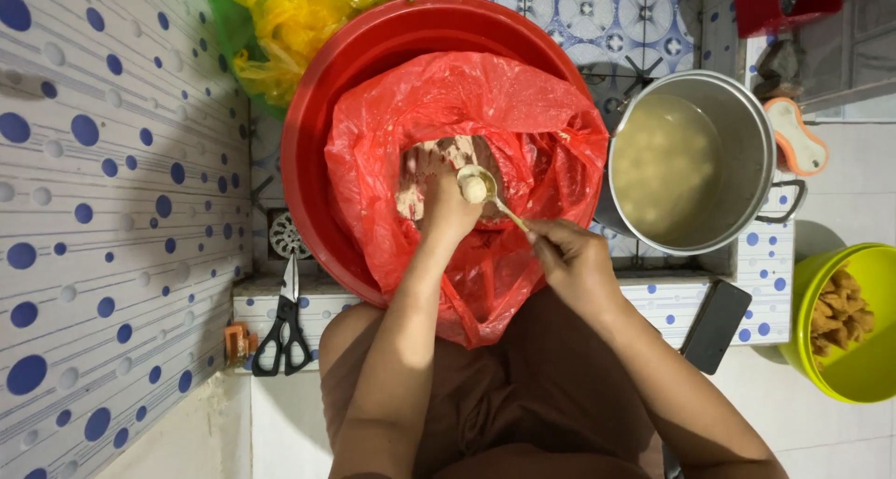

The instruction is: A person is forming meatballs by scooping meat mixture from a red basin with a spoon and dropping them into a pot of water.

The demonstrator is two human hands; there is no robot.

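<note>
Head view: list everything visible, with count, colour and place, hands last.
basin: one, red, centre
red bag: one, inside the basin, holding pale paste
spoon: one, metal, a ball of paste in its bowl
pot: one, steel, right of the basin, cloudy liquid inside
yellow bags: crumpled, top left
scissors: one, black handles, on the ledge at left
dark flat slab: one, on the ledge at right
bucket: one, lime green, far right, brown pieces inside
left hand: in the bag, on the paste
right hand: holding the spoon handle
</note>
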